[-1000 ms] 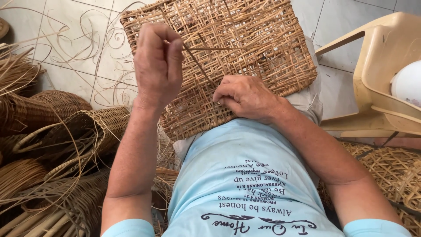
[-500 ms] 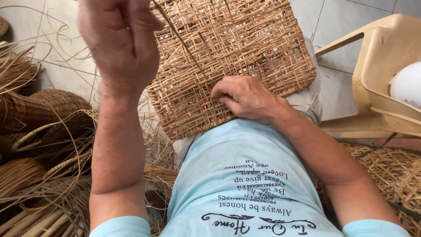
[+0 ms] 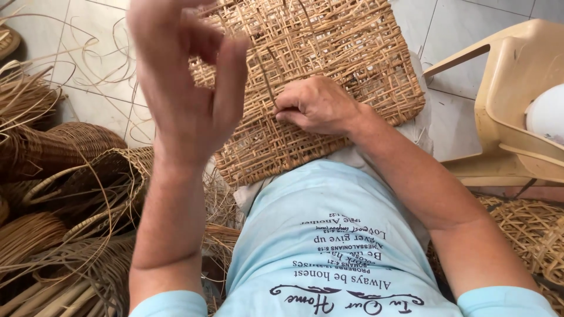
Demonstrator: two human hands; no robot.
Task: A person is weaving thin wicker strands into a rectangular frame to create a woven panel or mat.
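Panel (image 3: 329, 70): flat open-weave rattan mat, lies tilted across the person's lap, far edge out over the tiled floor (image 3: 470, 23). Strand (image 3: 265, 79): thin dark cane, rises from the weave just beside the R hand, runs up twd the L hand; upper part lost in blur. R hand (image 3: 317, 105): palm down on panel centre, fingers curled, grip closed pinching at the strand's base where it enters the weave. L hand (image 3: 188, 76): raised well above the panel, close to camera, motion-blurred; thumb and fingers drawn together, but cannot tell whether the grip actually has the strand end. Left of the lap: stacked baskets (image 3: 64, 194) w/ loose cane lengths (image 3: 76, 76) fanned over the floor. Right: beige plastic chair (image 3: 517, 94), white round obj on its seat; another woven piece (image 3: 529, 235) low by the R elbow. Risks, judged: strand could kink or snap at the entry hole if pulled at a steep angle while R pinch is tight; if R pinch is slack, pull may drag neighbouring weave out of line; panel only rests on the lap, so a hard tug could slide it off; loose canes nearby could snag the free end.
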